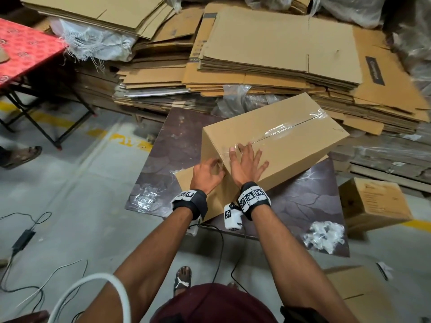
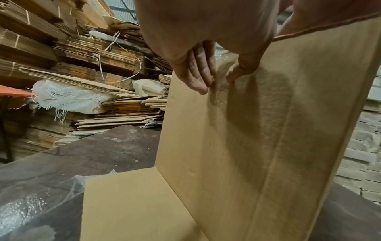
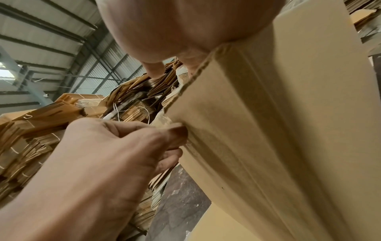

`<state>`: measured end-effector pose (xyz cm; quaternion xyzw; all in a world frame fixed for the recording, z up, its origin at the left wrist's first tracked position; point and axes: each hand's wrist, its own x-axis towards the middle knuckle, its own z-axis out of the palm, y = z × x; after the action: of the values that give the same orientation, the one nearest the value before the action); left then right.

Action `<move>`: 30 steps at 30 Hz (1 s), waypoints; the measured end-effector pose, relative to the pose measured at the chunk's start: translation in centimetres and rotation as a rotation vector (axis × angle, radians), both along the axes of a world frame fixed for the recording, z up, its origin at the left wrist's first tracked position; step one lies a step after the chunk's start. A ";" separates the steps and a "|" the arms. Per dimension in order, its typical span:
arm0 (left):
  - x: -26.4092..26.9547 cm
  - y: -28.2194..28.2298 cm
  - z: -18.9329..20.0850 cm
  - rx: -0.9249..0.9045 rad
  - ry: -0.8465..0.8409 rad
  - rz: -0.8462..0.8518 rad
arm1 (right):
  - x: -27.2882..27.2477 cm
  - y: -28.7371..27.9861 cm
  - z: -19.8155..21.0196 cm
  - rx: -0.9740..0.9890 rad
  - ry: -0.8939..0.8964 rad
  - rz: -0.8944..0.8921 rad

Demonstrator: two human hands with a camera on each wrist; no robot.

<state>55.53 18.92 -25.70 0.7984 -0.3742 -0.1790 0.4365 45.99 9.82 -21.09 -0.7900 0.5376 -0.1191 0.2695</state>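
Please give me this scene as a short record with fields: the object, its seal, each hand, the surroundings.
Object: closed cardboard box on a dark board
Seal: clear tape along the top seam
Right hand: flat on the box top, fingers spread
Left hand: fingertips at the tape end on the near face; pinching or pressing unclear
Surroundings: stacks of flattened cartons behind

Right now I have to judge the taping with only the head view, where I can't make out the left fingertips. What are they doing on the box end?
Observer: From the left wrist view, the left hand pinches a wrinkle of clear tape high on the end face of the box.
Operator: And under the right palm?
Observer: From the right wrist view, the right hand rests the heel of its palm on the box's top edge.
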 end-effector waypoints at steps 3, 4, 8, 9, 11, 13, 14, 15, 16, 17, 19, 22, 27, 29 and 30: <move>-0.1 -0.3 0.1 -0.041 0.003 0.011 | -0.1 0.1 0.1 -0.008 0.003 0.003; -0.2 -0.4 0.0 -0.061 -0.002 0.013 | 0.0 0.1 0.1 -0.009 0.006 0.003; -0.3 -1.0 -0.5 -0.134 0.013 0.067 | 0.2 0.2 0.1 -0.014 0.029 0.006; -0.3 -1.3 -0.6 -0.145 0.031 0.090 | 0.2 0.1 0.0 -0.018 0.035 0.007; -0.1 -1.6 -0.8 -0.170 0.115 0.134 | 0.2 0.1 0.0 -0.022 0.041 0.005; 0.3 -1.7 -0.9 -0.202 0.233 0.171 | 0.2 0.2 -0.1 -0.029 0.045 0.007; 0.6 -1.7 -0.9 -0.224 0.274 0.178 | 0.2 0.2 -0.1 -0.035 0.048 0.009; 0.8 -1.6 -0.9 -0.244 0.296 0.181 | 0.2 0.2 -0.1 -0.044 0.052 0.010; 1.0 -1.6 -1.0 -0.265 0.304 0.184 | 0.1 0.2 -0.2 -0.051 0.055 0.011; 1.1 -1.6 -1.1 -0.282 0.306 0.184 | 0.1 0.2 -0.3 -0.057 0.057 0.010; 0.9 -1.7 -1.1 -0.316 0.314 0.182 | 0.1 0.2 -0.4 -0.066 0.056 0.010; 0.1 -1.6 -1.2 -0.356 0.326 0.216 | 0.2 0.2 -0.4 -0.072 0.053 0.012; 0.2 -1.6 -1.6 -0.356 0.445 0.227 | 0.1 0.3 -0.8 -0.094 0.047 0.018; 1.4 -1.9 -1.2 -0.369 0.593 0.238 | 0.1 0.4 -0.7 -0.118 0.052 0.053; 2.0 -2.3 -0.6 -0.356 0.666 0.251 | 0.0 0.4 -0.7 -0.131 0.064 0.080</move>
<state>57.52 16.66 -26.26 0.6480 -0.1369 -0.3056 0.6841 46.02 10.23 -21.75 -0.8302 0.5050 -0.1177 0.2047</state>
